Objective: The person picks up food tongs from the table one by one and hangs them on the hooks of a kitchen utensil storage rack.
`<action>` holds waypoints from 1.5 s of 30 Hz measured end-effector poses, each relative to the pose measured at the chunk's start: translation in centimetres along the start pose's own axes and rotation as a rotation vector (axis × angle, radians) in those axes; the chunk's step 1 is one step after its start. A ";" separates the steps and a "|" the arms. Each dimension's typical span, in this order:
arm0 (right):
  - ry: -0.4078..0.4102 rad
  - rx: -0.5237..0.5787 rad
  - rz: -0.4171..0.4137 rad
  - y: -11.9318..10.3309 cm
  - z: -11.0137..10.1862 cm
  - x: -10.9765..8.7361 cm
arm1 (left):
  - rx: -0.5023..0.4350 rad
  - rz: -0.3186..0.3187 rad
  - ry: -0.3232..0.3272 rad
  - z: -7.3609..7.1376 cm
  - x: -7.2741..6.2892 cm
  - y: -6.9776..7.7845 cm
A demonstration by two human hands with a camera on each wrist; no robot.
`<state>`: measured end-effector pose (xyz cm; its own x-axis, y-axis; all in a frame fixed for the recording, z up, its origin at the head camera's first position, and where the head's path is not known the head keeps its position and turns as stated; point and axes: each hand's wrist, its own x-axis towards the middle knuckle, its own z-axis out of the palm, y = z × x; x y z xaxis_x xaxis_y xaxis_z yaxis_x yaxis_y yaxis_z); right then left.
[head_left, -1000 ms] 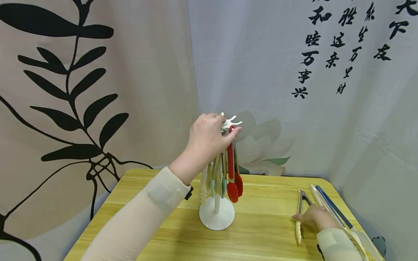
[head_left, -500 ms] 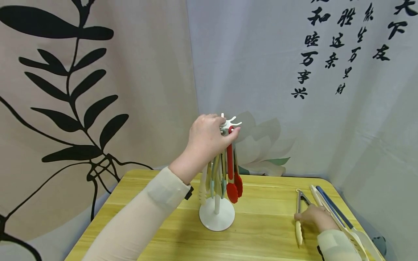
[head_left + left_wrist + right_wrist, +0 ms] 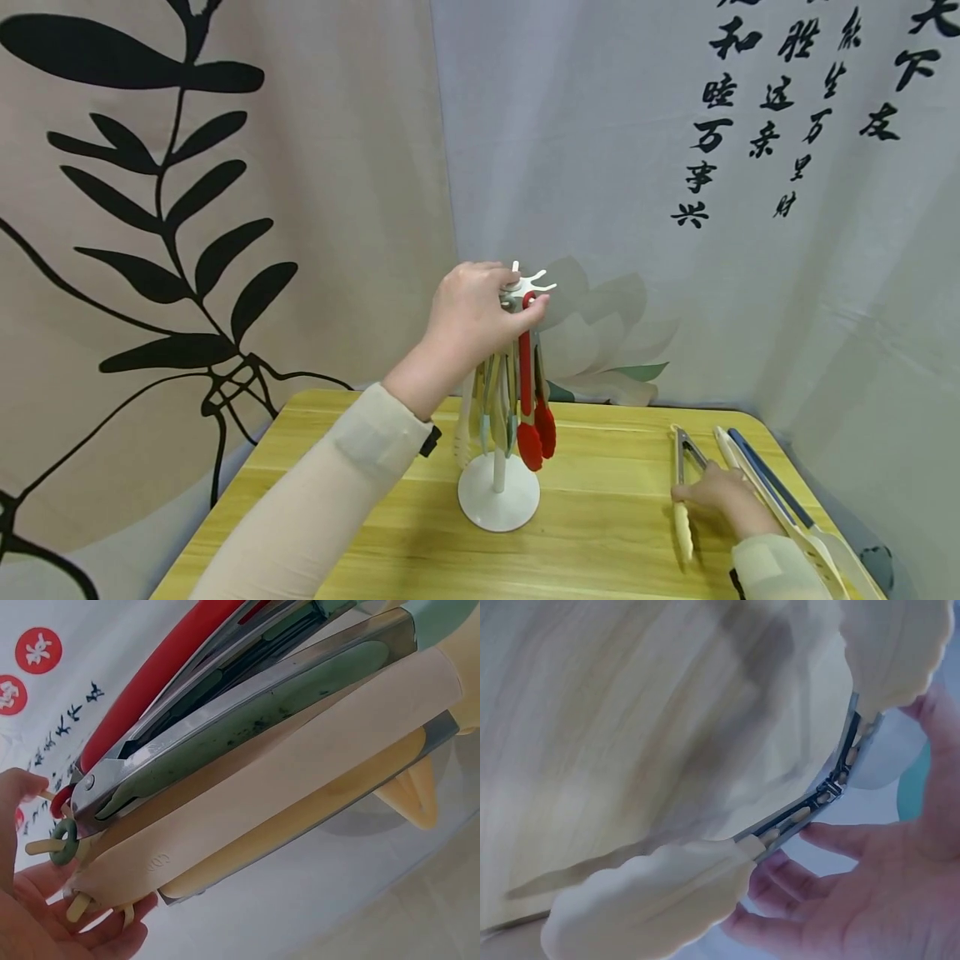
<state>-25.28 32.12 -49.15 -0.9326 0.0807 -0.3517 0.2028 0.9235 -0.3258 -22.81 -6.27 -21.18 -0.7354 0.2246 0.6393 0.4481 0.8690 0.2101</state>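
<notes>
My left hand (image 3: pixel 472 308) grips the top of a white utensil rack (image 3: pixel 480 508), whose round base stands on the table. Red-tipped tongs (image 3: pixel 529 446) hang from a hook beside its thumb. In the left wrist view, green-handled tongs (image 3: pixel 247 727) and beige-handled tongs (image 3: pixel 285 776) hang close together, their looped ends among the fingers. At the table's right, my right hand (image 3: pixel 723 498) holds a spread pair of cream-tipped tongs (image 3: pixel 683 533). From the right wrist, the thumb is at one arm of those tongs and the fingers are against the other; their metal hinge lies between.
A blue-handled utensil (image 3: pixel 768 479) and a cream utensil (image 3: pixel 738 458) lie along the right edge of the wooden table (image 3: pixel 600 500), right beside the right hand. Behind the table hangs a cloth backdrop (image 3: pixel 360 167) with printed leaves and characters.
My right hand and the cream-tipped tongs have shifted slightly left and away from me. The hanging red-tipped tongs have swung slightly left, and the left hand keeps its place at the rack's top.
</notes>
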 end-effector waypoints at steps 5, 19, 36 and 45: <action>0.053 -0.026 -0.037 -0.3 0.0 -0.2 | -0.025 -0.004 -0.022 -0.1 0.1 -0.2; 0.132 0.033 -0.150 -3.8 -1.1 -2.0 | -0.070 0.006 -0.069 -0.4 0.5 -1.3; 0.158 0.123 -0.211 -6.4 -1.8 -3.7 | -0.154 -0.015 -0.093 -0.3 0.7 -1.7; 0.178 0.211 -0.269 -7.8 -2.2 -4.6 | -0.174 -0.008 -0.095 -0.1 0.7 -2.0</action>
<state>-23.20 25.37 -43.07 -0.9944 -0.0731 -0.0765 -0.0171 0.8244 -0.5658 -24.18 -7.95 -21.05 -0.7804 0.2660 0.5659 0.5170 0.7835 0.3447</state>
